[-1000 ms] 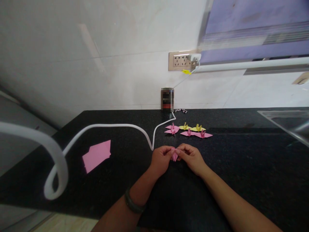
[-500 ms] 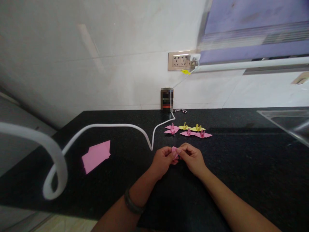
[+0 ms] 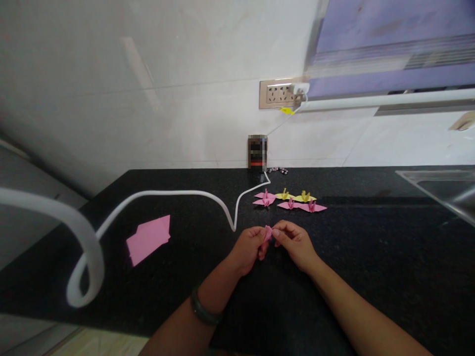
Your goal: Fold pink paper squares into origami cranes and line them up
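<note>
Between my hands is a small folded piece of pink paper (image 3: pixel 267 232), its exact shape partly covered by fingers. My left hand (image 3: pixel 250 247) pinches it from the left with thumb and fingers. From the other side, the thumb and forefinger of my right hand (image 3: pixel 295 242) close on its right edge. Just beyond the hands stand pink paper cranes (image 3: pixel 312 207) and yellow paper cranes (image 3: pixel 305 197) in two rows. Off to the left lies a small stack of pink paper sheets (image 3: pixel 148 240).
A white cable (image 3: pixel 174 192) winds across the black countertop (image 3: pixel 208 296) and loops near the left edge. It runs to a dark, blurred-out device (image 3: pixel 257 153) leaning on the wall, beside a beaded string (image 3: pixel 278 171). A metal sink (image 3: pixel 445 185) is at the right.
The fingers of my right hand have drawn back slightly to the right along the pink paper, and more of it shows. My left hand keeps its pinch.
</note>
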### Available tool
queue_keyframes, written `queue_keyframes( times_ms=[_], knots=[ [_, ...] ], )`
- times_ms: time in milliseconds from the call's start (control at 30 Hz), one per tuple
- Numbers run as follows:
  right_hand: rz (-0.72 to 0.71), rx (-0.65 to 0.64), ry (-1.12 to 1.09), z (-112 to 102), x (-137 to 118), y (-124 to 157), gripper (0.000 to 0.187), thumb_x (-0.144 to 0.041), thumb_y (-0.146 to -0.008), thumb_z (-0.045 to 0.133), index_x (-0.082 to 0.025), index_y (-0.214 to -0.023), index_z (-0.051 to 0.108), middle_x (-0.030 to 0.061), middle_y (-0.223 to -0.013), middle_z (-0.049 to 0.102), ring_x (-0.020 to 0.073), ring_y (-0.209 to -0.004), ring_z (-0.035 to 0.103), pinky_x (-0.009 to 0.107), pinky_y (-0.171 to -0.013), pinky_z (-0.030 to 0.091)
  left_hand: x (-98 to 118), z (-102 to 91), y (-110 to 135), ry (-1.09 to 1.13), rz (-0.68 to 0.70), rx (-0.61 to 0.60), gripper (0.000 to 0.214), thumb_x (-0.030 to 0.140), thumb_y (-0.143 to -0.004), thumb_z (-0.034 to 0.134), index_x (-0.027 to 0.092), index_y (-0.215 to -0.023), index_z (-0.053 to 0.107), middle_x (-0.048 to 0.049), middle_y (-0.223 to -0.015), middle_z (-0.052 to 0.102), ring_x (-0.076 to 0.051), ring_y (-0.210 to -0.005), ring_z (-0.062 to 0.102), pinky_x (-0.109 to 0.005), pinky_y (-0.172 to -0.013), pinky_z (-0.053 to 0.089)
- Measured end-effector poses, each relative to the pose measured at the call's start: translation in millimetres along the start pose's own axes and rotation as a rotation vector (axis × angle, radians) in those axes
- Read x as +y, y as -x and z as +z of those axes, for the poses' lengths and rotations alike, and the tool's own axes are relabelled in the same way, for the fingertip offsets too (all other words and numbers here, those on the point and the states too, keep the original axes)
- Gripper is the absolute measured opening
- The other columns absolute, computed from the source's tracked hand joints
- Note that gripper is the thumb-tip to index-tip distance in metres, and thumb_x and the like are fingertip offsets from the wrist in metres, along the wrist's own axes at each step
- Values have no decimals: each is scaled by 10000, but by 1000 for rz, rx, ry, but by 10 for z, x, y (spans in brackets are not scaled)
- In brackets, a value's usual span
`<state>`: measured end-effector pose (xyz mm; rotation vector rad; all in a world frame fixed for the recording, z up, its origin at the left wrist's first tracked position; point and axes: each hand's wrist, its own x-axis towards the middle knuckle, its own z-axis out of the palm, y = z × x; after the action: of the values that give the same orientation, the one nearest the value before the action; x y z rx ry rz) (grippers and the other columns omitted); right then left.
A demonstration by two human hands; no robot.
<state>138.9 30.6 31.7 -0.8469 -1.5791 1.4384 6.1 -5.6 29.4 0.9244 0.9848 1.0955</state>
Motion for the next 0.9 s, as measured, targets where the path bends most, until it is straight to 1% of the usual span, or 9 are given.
queue_keyframes(
  times_ms=[167,300,400,533,600,667,733,800,900],
  knots=[
    [-10,-14,15,-10,3,-9,172,-327,-723,507,-165,-751,557,8,-677,539,85,-534,472,218,-496,398,11,-7,-7,26,-50,-13,339,474,-715,427,145,-633,422,54,-442,359,-34,-355,288,-175,-361,228],
    [0,1,33,-17,18,-17,201,-341,-722,494,-165,-781,569,17,-691,550,89,-536,478,222,-490,406,7,-14,-15,18,-23,-2,333,465,-717,427,138,-661,458,44,-467,394,-38,-368,329,-175,-371,258],
    [12,18,34,-20,39,-20,196,-338,-701,517,-162,-771,567,6,-643,543,86,-519,471,217,-485,398,10,-11,-18,-72,6,45,342,463,-720,419,132,-703,500,24,-517,451,-45,-394,381,-178,-393,300],
    [17,19,51,-24,64,-23,168,-325,-689,538,-159,-714,546,-14,-581,520,79,-494,454,208,-479,379,7,-1,-30,-317,110,146,342,436,-724,424,126,-760,565,-15,-595,534,-73,-478,465,-194,-455,368],
    [12,29,78,-23,67,-23,172,-330,-699,526,-158,-691,533,-17,-570,511,79,-490,447,207,-477,372,-3,0,-35,-380,174,205,313,408,-722,443,141,-823,572,-27,-664,568,-95,-563,510,-211,-518,405],
    [-5,43,114,-18,68,-20,177,-333,-708,514,-158,-680,521,-17,-569,499,81,-494,439,207,-478,367,-8,-3,-33,-438,257,305,277,375,-703,484,159,-857,563,-31,-739,578,-113,-651,530,-227,-581,425],
    [-35,60,157,-11,73,-16,170,-324,-714,508,-160,-668,510,-17,-570,485,84,-507,432,207,-484,363,4,-3,-20,-531,352,400,226,346,-678,522,166,-809,565,-35,-785,565,-124,-716,526,-227,-603,426],
    [-65,75,206,-6,86,-13,161,-309,-718,505,-163,-653,499,-17,-572,472,87,-518,424,209,-491,361,30,7,0,-612,420,414,174,323,-680,524,168,-737,576,-37,-788,552,-128,-740,517,-221,-599,424],
    [-101,114,273,-9,118,-14,154,-300,-718,504,-169,-637,489,-15,-569,459,91,-520,411,211,-490,360,65,33,24,-646,440,343,171,301,-712,486,176,-737,599,-34,-764,561,-121,-721,517,-225,-622,421]
  ],
)
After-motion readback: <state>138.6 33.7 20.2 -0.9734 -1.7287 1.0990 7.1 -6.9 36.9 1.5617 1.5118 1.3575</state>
